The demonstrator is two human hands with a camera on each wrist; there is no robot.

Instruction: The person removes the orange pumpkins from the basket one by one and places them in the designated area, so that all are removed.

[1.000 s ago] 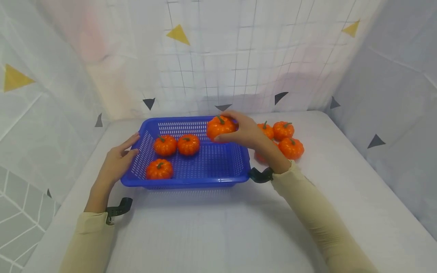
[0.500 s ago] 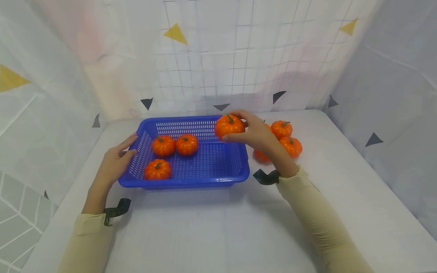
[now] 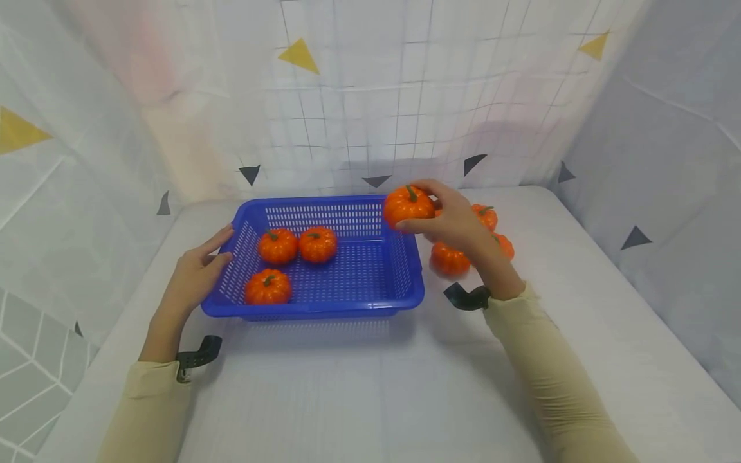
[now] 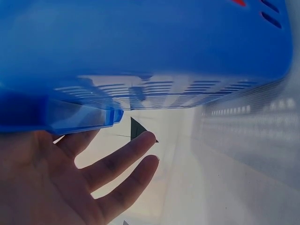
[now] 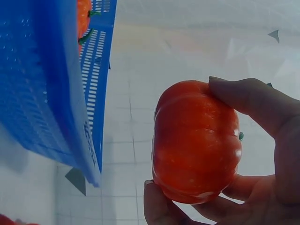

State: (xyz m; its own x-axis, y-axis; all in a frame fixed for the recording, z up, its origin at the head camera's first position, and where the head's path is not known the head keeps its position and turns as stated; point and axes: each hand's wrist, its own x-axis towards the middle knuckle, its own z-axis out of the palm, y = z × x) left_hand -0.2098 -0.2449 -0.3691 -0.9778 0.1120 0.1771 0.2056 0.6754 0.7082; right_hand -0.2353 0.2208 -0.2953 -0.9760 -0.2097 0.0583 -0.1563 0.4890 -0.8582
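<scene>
Your right hand [image 3: 454, 218] grasps the held pumpkin [image 3: 407, 210] between thumb and fingers: thumb on the near side, stem up, raised by the back right corner of the basket [image 3: 341, 310]. Right arm slants in from the table's [image 3: 301, 399] front right. Your left hand [image 3: 193, 280] is relaxed, fingers extended and spread at the basket's left rim. Basket's near the table's back edge, three pumpkins inside; others sit toward the back right corner.
</scene>
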